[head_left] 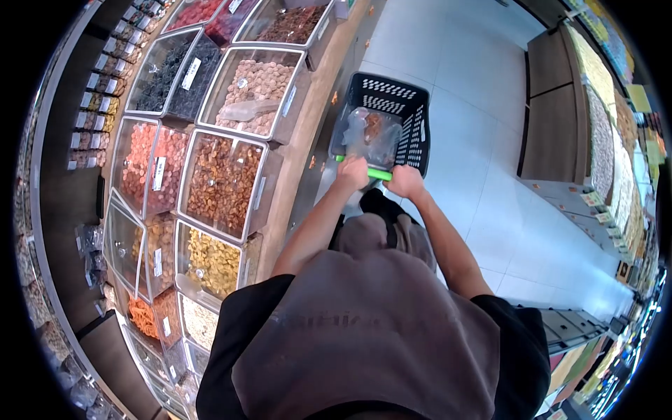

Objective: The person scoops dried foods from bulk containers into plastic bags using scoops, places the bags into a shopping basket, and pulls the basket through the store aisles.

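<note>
My left hand (353,172) and my right hand (405,181) are both closed around a bright green handle (379,173). The handle belongs to a black shopping basket (413,133) with slotted walls, in front of my body. Inside the basket lies a clear plastic bag (355,129) with something reddish-brown (373,127) in it; what that is, I cannot make out. The handle's middle shows between my two fists, and its left end sticks out past my left hand.
To the left, a wooden-edged counter (320,91) carries clear bins of dried foods, among them brown raisin-like pieces (222,178), yellow pieces (212,260) and pale pink discs (259,87). Pale floor tiles (469,161) run along the right. A brown display stand (556,105) stands beyond them.
</note>
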Demonstrator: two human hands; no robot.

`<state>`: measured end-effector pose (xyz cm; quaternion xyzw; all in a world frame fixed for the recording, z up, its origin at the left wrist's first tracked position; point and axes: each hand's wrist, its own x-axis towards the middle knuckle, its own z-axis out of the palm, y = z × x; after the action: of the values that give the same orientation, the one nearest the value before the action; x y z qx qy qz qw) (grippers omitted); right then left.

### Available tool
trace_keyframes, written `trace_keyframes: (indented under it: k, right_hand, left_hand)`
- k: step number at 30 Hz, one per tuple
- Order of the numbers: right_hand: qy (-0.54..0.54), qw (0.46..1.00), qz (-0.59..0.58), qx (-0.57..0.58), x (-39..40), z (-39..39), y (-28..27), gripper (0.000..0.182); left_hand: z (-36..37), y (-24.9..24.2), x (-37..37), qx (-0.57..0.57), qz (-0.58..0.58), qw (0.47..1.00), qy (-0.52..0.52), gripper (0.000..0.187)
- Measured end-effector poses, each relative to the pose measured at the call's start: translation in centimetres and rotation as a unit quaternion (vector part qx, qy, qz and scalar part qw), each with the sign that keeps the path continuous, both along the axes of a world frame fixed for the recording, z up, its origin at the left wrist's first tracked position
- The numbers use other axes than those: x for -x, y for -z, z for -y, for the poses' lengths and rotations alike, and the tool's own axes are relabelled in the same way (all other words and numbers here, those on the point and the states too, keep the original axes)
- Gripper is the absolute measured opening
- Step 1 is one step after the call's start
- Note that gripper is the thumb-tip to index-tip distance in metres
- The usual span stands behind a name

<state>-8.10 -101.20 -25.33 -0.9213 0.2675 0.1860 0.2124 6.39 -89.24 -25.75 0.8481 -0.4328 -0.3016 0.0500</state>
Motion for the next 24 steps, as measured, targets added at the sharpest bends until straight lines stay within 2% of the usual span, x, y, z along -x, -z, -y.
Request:
trace_keyframes:
  k: [2,4,8,11,24]
  right_hand:
    - [-0.004,1.0,-0.011,-0.015,-1.4,1.8,0.1,0.039]
    - [-0.004,1.0,-0.012,-0.024,-2.9,4.5,0.1,0.04]
    - [-0.001,0.999,-0.027,-0.045,-5.3,8.1,-0.6,0.04]
    - [0.001,0.998,-0.034,-0.049,-7.3,10.7,-0.7,0.04]
    - [0.081,0.995,-0.051,-0.042,-15.8,18.0,-0.5,0.04]
  left_hand:
    - [1.2,-0.1,-0.8,0.002,-0.01,1.0,-0.012,0.024]
    - [3.5,0.1,-2.2,0.053,0.016,0.998,-0.023,0.024]
    - [7.4,-0.6,-4.7,-0.001,-0.009,1.0,-0.02,0.022]
    - [9.9,0.1,-6.2,0.0,-0.01,0.999,-0.034,0.022]
    - [20.3,-0.3,-16.0,-0.004,0.014,0.999,0.034,0.017]
